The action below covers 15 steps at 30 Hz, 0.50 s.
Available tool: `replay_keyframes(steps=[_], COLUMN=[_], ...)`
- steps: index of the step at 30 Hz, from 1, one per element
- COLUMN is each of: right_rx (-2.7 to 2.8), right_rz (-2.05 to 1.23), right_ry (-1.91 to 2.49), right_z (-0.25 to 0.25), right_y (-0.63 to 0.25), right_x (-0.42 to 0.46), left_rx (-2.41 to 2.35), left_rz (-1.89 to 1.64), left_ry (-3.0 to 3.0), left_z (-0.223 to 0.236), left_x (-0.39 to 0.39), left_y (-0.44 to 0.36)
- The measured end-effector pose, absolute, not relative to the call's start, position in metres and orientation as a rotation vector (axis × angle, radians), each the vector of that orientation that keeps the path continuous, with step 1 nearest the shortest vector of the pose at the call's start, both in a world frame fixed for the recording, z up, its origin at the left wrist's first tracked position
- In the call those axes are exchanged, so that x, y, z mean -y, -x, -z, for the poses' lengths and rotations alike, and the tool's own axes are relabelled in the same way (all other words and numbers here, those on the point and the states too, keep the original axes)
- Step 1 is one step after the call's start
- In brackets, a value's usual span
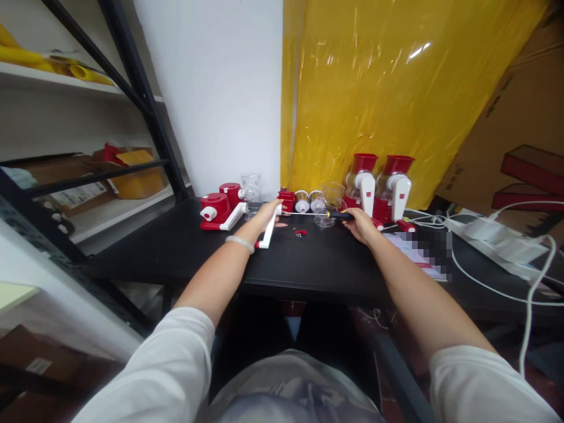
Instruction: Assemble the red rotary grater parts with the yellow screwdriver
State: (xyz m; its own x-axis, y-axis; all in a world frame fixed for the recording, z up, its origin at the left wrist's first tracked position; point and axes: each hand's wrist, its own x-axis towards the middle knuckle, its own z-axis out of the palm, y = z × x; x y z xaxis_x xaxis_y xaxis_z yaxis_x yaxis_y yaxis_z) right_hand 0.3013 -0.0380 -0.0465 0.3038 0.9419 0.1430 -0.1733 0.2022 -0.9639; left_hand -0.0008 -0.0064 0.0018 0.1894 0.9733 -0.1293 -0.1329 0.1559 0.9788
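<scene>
My left hand point(266, 215) is closed around the upper end of a white crank handle point(268, 232), whose red-tipped end hangs toward the table. My right hand point(360, 225) grips a screwdriver point(337, 215) with a black and yellow handle. Its shaft lies level, pointing left, and the tip reaches the crank's top beside my left fingers; whether it sits in a screw is too small to tell. On the table between my hands lie a small red piece point(300, 232) and tiny metal bits. Left of my left hand stands a red base point(215, 209) with another white crank.
Behind my hands stand a red hopper point(286, 198), grater drums point(302, 202) and clear plastic parts point(332, 192). Two assembled rotary graters point(363, 183) stand at the back right. White cables and a power strip point(502, 241) occupy the right side; a shelf rack point(141, 88) rises at left.
</scene>
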Motion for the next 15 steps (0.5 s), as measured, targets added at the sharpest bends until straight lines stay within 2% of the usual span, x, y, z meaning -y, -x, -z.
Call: replay_keyframes(steps=[3, 8, 15], right_rx=[0.961, 1.184, 1.003], right_rz=[-0.967, -0.76, -0.977], right_ry=[1.178, 1.336, 1.123], right_z=[0.048, 0.054, 0.055], right_y=[-0.305, -0.314, -0.311], right_x=[0.037, 0.036, 0.033], left_rx=[-1.018, -1.026, -1.017], left_rz=[-1.057, -1.052, -1.072], left_ry=[-1.079, -1.075, -1.064], left_z=[-0.002, -0.003, -0.001], left_x=[0.008, 0.008, 0.005], left_y=[0.001, 0.001, 0.002])
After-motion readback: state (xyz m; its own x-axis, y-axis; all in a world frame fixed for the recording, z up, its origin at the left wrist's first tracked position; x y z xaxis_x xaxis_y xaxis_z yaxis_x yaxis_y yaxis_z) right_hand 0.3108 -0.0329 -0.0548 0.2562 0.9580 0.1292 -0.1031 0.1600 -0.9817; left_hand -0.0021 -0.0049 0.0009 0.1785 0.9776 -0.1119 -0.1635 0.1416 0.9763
